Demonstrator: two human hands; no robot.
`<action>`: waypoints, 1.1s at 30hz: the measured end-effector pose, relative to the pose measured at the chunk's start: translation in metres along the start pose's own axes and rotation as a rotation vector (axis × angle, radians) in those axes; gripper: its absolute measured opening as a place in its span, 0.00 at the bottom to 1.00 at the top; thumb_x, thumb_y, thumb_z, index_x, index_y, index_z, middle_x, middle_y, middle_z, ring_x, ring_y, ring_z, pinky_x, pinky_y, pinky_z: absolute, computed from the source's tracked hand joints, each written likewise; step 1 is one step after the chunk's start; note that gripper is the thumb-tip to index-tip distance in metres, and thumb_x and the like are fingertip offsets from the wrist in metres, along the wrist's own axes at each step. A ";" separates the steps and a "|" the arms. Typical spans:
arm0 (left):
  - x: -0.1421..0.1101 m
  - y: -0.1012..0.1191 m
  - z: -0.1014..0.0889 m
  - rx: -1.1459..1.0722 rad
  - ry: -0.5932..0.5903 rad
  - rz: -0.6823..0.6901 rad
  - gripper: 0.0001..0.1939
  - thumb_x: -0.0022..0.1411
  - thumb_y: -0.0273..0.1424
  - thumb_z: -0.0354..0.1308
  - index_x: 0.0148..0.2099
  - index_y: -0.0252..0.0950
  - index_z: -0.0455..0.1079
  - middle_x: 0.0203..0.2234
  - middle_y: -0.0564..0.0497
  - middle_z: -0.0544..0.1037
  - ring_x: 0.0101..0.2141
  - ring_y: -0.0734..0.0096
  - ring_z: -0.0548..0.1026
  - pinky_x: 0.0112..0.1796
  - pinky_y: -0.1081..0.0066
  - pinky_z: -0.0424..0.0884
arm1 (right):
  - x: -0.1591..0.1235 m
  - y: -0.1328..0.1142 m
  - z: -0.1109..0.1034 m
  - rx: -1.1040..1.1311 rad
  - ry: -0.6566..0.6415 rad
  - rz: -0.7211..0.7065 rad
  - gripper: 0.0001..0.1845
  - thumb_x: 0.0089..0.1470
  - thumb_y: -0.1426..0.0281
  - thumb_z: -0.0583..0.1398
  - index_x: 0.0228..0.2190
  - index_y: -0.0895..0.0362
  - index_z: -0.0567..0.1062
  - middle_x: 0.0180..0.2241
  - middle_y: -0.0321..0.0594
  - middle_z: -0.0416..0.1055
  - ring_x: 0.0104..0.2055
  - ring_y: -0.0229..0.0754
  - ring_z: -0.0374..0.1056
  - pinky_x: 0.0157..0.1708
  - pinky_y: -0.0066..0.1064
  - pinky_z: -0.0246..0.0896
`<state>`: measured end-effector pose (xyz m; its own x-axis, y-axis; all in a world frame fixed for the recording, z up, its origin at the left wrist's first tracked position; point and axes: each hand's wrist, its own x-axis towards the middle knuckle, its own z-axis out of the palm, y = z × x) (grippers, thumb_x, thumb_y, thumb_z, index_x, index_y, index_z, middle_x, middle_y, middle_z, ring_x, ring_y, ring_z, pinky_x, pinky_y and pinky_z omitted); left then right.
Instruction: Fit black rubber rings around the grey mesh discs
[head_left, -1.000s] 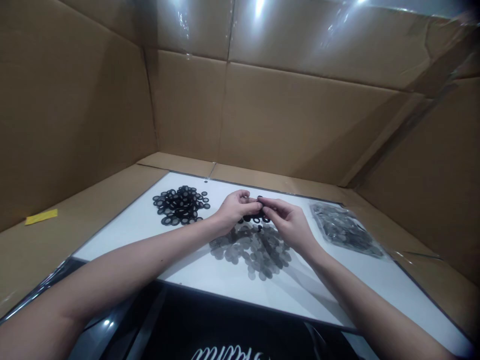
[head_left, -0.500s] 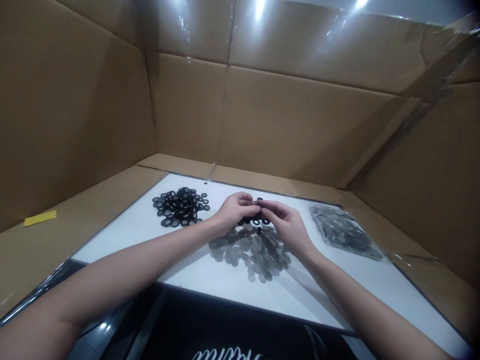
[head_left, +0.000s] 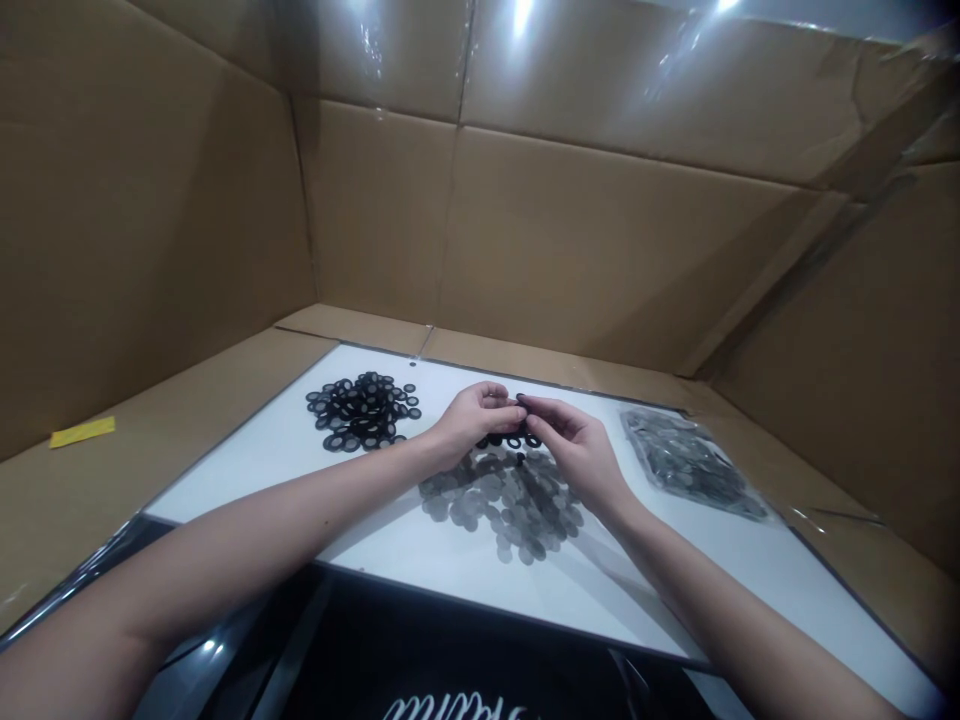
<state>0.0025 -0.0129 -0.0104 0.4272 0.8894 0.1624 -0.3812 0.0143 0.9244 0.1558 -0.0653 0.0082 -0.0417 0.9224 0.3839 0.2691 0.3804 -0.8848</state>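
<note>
Nearest the camera, the person's left forearm [head_left: 247, 520] and right forearm [head_left: 739, 610] reach in from the lower corners, over a dark panel [head_left: 480, 650] with white lettering along the bottom edge of the frame. Both lie low and angle inward, a steady posture for fine finger work.

At the centre of the frame, the left hand [head_left: 474, 422] is curled closed, and whatever it may hold is hidden behind its fingers. The right hand [head_left: 577, 450] pinches with its thumb and forefinger, and a tiny black sliver [head_left: 520, 398] shows at the tip, too small to identify for certain. The fingertips [head_left: 510, 405] of the two hands almost meet, so this grip is closed and working in a small space. Pinching on the very pads, with the wrists kept low, should give the best control of pieces this small and stop them springing away.

Just below the hands lie a few black rubber rings [head_left: 512, 440], at the top of a spread of grey discs [head_left: 502, 505] on the white surface [head_left: 750, 545]. Farther up, at the left, sits a heap of black rings with grey centres [head_left: 361, 412]. To the right lies a clear plastic bag of grey discs [head_left: 688, 465]. Beyond these, cardboard walls [head_left: 570, 250] enclose the bench, with a yellow strip [head_left: 82, 431] on the cardboard at the far left.
</note>
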 end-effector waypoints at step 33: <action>0.001 -0.003 -0.004 0.111 -0.009 0.041 0.19 0.46 0.30 0.66 0.38 0.33 0.62 0.31 0.49 0.73 0.32 0.71 0.74 0.35 0.70 0.69 | 0.002 0.007 0.000 0.051 -0.013 0.075 0.15 0.50 0.63 0.60 0.38 0.57 0.75 0.40 0.43 0.74 0.41 0.44 0.70 0.43 0.37 0.65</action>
<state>0.0009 -0.0101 -0.0147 0.4209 0.8839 0.2040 -0.3057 -0.0735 0.9493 0.1574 -0.0605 0.0024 -0.0360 0.9490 0.3133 0.2229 0.3132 -0.9231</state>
